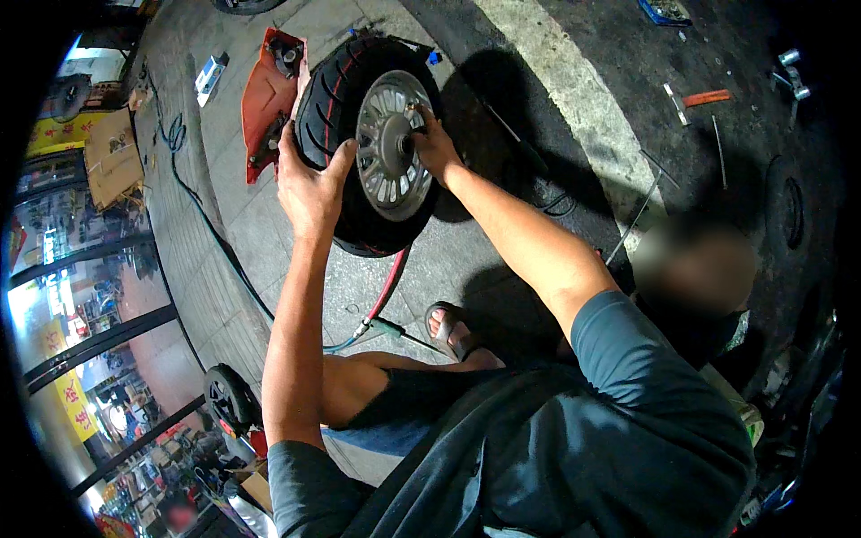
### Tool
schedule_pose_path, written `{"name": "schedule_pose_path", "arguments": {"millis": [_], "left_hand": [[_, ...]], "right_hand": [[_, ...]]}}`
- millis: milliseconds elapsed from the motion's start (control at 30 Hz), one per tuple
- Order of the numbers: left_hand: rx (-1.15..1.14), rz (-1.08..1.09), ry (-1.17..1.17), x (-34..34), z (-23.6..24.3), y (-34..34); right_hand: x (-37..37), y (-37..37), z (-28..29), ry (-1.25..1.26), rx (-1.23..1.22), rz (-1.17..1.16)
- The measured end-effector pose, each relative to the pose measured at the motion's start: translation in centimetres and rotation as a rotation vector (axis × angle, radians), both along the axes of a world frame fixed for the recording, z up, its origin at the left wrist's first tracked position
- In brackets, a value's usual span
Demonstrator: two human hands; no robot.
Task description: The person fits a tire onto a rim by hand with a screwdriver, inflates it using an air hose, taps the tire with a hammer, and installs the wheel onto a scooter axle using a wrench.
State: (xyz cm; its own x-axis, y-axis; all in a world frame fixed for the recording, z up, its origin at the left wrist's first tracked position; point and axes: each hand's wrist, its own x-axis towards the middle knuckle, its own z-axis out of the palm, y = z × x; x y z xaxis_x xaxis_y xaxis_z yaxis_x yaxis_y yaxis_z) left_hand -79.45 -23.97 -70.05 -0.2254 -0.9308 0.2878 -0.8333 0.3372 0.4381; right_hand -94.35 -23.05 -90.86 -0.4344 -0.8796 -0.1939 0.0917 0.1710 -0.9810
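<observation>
A scooter wheel (334, 100) stands upright in front of me, with a black treaded tyre around a silver cast rim and a grey hub (392, 146). My left hand (311, 190) grips the tyre from its left side, fingers over the tread and thumb toward the sidewall. On the rim side, my right hand (436, 149) has its thumb against the hub and its fingertips near the spokes. Whether those fingertips pinch a small part there, I cannot make out. Behind the tyre on the left leans an orange-red body panel (265, 103).
A red hose (388, 289) and a green air gun (387, 328) lie near my sandalled foot. Dark teal hose (211, 220) crosses the paving at left. Long metal rods (635, 220) and other tools lie right, beside another person (695, 269). A small wheel (230, 398) is at lower left.
</observation>
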Motion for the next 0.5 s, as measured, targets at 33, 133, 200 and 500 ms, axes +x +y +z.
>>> {"name": "schedule_pose_path", "arguments": {"millis": [33, 133, 200, 500], "left_hand": [[-0.006, -0.003, -0.002, 0.0, 0.0, 0.0], [-0.019, -0.037, 0.022, -0.1, -0.1, 0.0], [-0.032, -0.061, 0.031, -0.8, 0.0, -0.1], [-0.039, -0.044, 0.032, 0.1, -0.1, 0.3]], "right_hand": [[0.0, 0.0, 0.2, 0.019, 0.013, 0.003], [-0.4, 0.0, 0.3, 0.128, 0.012, -0.014], [-0.9, -0.2, -0.4, 0.272, -0.037, -0.061], [0.1, 0.4, 1.7, 0.139, 0.038, -0.014]]}}
